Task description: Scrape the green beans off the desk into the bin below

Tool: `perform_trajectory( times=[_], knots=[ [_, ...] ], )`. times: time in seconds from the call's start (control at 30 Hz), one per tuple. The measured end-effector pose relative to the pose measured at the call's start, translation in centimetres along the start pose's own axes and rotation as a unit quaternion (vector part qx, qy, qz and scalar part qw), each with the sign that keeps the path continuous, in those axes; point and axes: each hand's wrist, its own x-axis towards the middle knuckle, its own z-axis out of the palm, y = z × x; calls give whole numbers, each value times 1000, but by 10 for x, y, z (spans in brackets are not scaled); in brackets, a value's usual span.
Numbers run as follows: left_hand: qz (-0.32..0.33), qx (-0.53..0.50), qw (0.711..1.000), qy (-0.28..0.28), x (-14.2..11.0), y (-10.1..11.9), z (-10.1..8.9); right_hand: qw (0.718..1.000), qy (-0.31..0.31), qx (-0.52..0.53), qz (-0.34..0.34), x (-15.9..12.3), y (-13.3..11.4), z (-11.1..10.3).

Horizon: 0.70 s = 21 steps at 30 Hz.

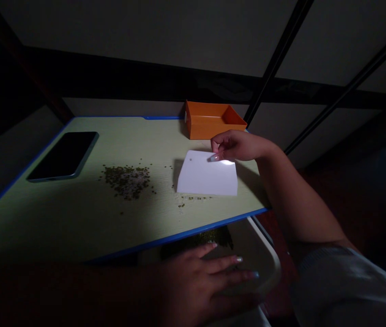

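Pinch the white scraper (208, 175) by its upper edge, as now between thumb and fingers of the right hand (235, 145), to the right of the main grain pile (126, 181) on the desk (77, 227). Set its long lower edge flat (can't tell whether touching) behind the loose line of grains (198, 198), and draw slowly to avoid scattering. Rest the left hand (198, 281) as now, spread and seemingly empty, above the bin (271, 249).

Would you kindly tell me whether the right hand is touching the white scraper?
Touching: the head view shows the right hand pinching the white scraper by its upper edge.
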Motion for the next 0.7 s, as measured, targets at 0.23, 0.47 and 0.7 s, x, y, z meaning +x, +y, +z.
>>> perform_trajectory(
  times=[0.23, 0.47, 0.7],
  knots=[
    [-5, 12, 1000, -3, 1, 1, 2, 999, -35, -18, -16, 1, -1, 3],
    [6, 10, 1000, 1, 1, 1, 1, 998, -52, -3, -21, 0, -5, 5],
    [-6, 17, 1000, 11, 1, 1, 0, 999, -26, -18, -13, -2, -5, 1]
  ],
)
